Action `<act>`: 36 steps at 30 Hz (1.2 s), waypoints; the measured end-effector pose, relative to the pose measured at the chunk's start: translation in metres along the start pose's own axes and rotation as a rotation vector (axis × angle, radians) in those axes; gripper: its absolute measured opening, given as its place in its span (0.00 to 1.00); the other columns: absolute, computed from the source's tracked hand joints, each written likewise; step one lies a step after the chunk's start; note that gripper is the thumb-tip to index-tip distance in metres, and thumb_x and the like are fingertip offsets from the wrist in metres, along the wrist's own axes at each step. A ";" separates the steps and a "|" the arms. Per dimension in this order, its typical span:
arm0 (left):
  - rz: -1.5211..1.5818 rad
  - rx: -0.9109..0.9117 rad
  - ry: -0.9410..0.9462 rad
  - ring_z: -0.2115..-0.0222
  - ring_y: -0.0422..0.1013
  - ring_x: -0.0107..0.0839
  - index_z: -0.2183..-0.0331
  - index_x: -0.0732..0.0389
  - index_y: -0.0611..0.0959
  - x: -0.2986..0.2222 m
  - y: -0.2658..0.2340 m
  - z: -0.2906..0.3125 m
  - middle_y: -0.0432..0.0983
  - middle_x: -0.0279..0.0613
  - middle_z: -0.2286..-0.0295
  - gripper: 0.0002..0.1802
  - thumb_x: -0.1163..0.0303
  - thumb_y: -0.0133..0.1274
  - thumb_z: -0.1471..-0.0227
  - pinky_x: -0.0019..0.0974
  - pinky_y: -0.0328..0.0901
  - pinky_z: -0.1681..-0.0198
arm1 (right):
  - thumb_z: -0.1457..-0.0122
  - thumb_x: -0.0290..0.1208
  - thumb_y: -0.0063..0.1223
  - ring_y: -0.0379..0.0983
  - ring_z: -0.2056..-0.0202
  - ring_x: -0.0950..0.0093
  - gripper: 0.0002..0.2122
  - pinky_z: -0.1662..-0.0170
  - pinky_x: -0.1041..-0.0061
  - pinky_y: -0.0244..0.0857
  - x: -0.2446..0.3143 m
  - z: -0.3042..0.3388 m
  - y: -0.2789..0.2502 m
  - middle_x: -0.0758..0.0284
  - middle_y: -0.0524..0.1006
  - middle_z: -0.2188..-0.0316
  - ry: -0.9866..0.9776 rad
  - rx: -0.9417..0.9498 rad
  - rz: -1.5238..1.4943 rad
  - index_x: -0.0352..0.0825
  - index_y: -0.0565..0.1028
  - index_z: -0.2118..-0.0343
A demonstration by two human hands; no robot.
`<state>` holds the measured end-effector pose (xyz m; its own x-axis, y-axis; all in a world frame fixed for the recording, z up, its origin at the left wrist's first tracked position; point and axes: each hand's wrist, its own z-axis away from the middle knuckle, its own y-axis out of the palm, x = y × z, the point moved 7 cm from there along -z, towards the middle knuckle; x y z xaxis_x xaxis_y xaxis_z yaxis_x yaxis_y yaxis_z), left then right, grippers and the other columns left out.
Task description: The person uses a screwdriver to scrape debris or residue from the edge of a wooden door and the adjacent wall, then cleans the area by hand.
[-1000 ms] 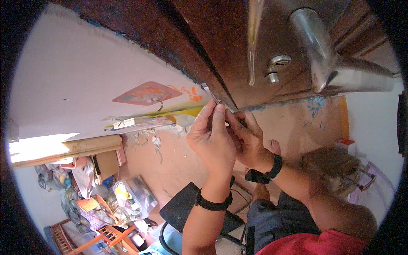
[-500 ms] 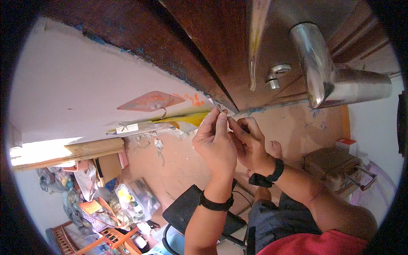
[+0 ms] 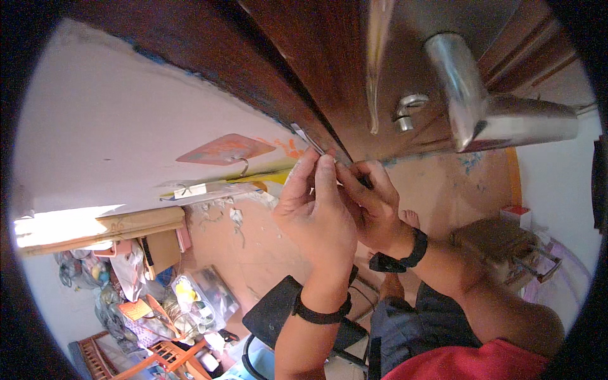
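Note:
A thin pale strip [image 3: 308, 139] with a darker edge sticks out from the fingertips of my left hand [image 3: 318, 215], its far end close to the dark wooden door frame [image 3: 253, 82]. Thumb and fingers of that hand pinch it. My right hand [image 3: 375, 201] is right beside, fingers curled and closed near the strip's lower end; what they grip is hidden between the two hands. Just beyond my fingertips runs the dark gap between the frame and the brown door [image 3: 335, 57]. On the door are a metal lever handle [image 3: 462, 95] and a small latch knob [image 3: 406, 114].
A black folding chair [image 3: 278, 310] stands under my left forearm. To the left lie a clear plastic box [image 3: 206, 294], bags and an orange wooden rack [image 3: 168, 351]. A brown suitcase [image 3: 484, 244] is at the right. A pinkish diamond-shaped piece [image 3: 225, 153] is on the wall side.
Both hands have shifted slightly up and left along the frame, still close together. More of the pale strip shows beyond my left fingertips.

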<state>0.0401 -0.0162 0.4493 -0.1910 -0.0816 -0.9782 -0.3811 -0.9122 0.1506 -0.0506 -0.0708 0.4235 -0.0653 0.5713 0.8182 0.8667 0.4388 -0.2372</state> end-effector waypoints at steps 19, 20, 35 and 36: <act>-0.124 0.102 -0.028 0.68 0.71 0.24 0.62 0.68 0.78 0.053 -0.016 0.004 0.78 0.41 0.67 0.09 0.75 0.50 0.45 0.25 0.65 0.62 | 0.51 0.17 0.54 0.69 0.70 0.65 0.28 0.66 0.72 0.67 -0.018 0.044 0.000 0.59 0.68 0.66 0.067 0.147 -0.017 0.32 0.64 0.44; -0.123 0.102 -0.047 0.68 0.71 0.23 0.63 0.67 0.78 0.055 -0.016 0.003 0.78 0.40 0.68 0.08 0.75 0.49 0.45 0.24 0.64 0.62 | 0.51 0.17 0.54 0.69 0.69 0.65 0.28 0.64 0.72 0.67 -0.025 0.047 0.000 0.59 0.68 0.65 0.072 0.135 0.000 0.32 0.64 0.45; -0.091 0.109 0.024 0.65 0.71 0.25 0.58 0.69 0.76 0.041 -0.014 0.002 0.77 0.41 0.67 0.13 0.73 0.49 0.44 0.26 0.64 0.60 | 0.50 0.14 0.52 0.72 0.67 0.63 0.27 0.65 0.69 0.69 -0.020 0.036 0.006 0.58 0.72 0.66 0.124 0.161 -0.047 0.31 0.63 0.45; -0.088 0.111 0.021 0.65 0.71 0.25 0.58 0.69 0.76 0.043 -0.013 0.002 0.77 0.41 0.67 0.13 0.73 0.49 0.44 0.26 0.64 0.60 | 0.50 0.14 0.52 0.72 0.67 0.63 0.27 0.65 0.70 0.69 -0.020 0.034 0.004 0.58 0.72 0.67 0.123 0.145 -0.051 0.31 0.63 0.45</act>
<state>0.0348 -0.0070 0.4059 -0.1337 -0.0132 -0.9909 -0.4932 -0.8664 0.0781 -0.0625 -0.0571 0.3884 -0.0385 0.4612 0.8865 0.7827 0.5654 -0.2601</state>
